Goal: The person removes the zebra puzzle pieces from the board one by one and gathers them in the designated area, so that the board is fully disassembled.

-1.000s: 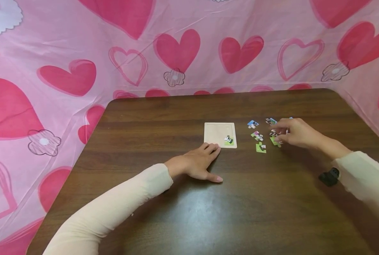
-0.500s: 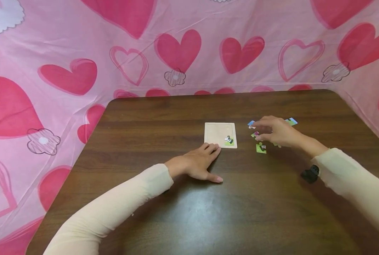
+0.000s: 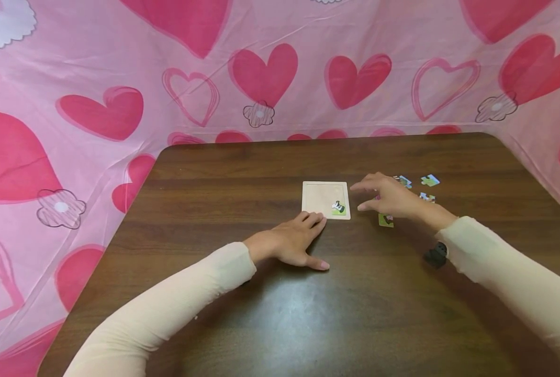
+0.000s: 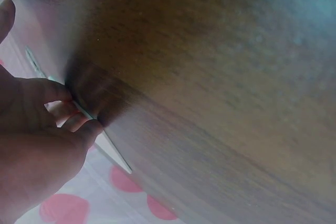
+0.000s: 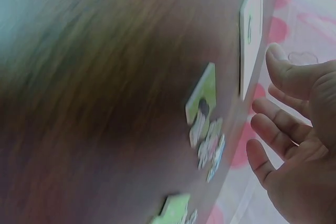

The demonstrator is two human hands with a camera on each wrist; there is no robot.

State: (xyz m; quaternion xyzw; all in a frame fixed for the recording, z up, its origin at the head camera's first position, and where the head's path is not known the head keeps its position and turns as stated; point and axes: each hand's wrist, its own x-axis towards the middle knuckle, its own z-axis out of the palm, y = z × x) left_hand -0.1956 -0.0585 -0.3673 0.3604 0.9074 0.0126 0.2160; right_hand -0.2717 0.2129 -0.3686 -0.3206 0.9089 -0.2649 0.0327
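A square, pale wooden puzzle tray (image 3: 318,195) lies on the table, with one puzzle piece (image 3: 338,208) showing a black-and-white animal on green in its near right corner. At the tray's near edge, my left hand (image 3: 296,238) rests its fingertips on the rim, thumb spread away. My right hand (image 3: 390,198) hovers just right of the tray, thumb and fingers apart and nothing seen between them in the right wrist view. Beneath it lie loose pieces, partly hidden in the head view; a green one (image 5: 206,90) and several others show in the right wrist view.
Beyond the right hand lie more loose pieces, among them a blue-and-green one (image 3: 430,180) and a smaller-looking one (image 3: 427,197). The brown wooden table (image 3: 242,173) ends at a pink cloth (image 3: 308,31) with hearts, which hangs behind and at the sides.
My right hand has moved left from the far loose pieces to beside the tray, uncovering pieces at right and covering others. The left hand and tray have stayed put.
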